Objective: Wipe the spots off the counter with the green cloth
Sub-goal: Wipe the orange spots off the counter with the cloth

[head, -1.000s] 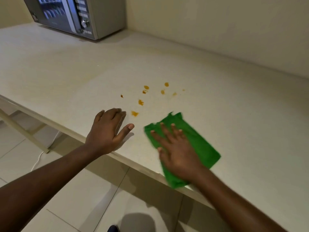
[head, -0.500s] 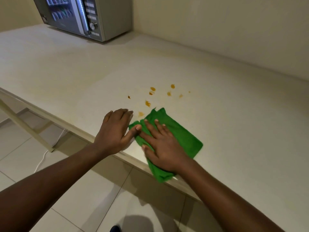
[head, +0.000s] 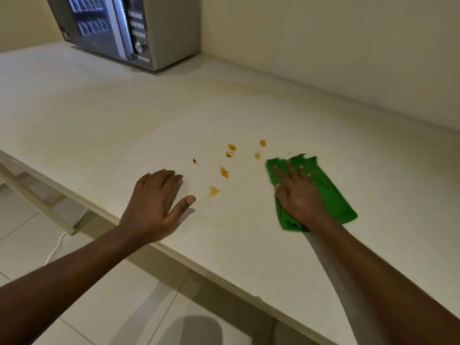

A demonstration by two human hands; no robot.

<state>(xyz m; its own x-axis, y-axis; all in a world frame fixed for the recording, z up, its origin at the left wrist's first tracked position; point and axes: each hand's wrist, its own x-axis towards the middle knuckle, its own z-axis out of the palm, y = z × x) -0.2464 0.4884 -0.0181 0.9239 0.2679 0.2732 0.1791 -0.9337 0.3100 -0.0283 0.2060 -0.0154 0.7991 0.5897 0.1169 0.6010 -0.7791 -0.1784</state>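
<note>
Several orange-brown spots [head: 224, 172] dot the pale counter [head: 104, 125], in a loose cluster between my two hands. The nearest spot [head: 214, 190] looks faint and smeared. The green cloth [head: 332, 195] lies flat on the counter to the right of the spots, its far left corner close to one spot [head: 257, 155]. My right hand [head: 298, 197] presses palm-down on the cloth with fingers spread. My left hand [head: 155, 205] rests flat on the bare counter by the front edge, left of the spots, holding nothing.
A silver microwave [head: 129, 28] stands at the back left against the wall. The wall [head: 323, 46] runs along the counter's far side. The counter's front edge [head: 211, 272] runs diagonally, with tiled floor [head: 104, 307] and a white cable [head: 56, 247] below.
My right hand has slid the green cloth to the right, away from my left thumb. The nearest spot, covered half a second ago, shows again, paler. My left hand stays put.
</note>
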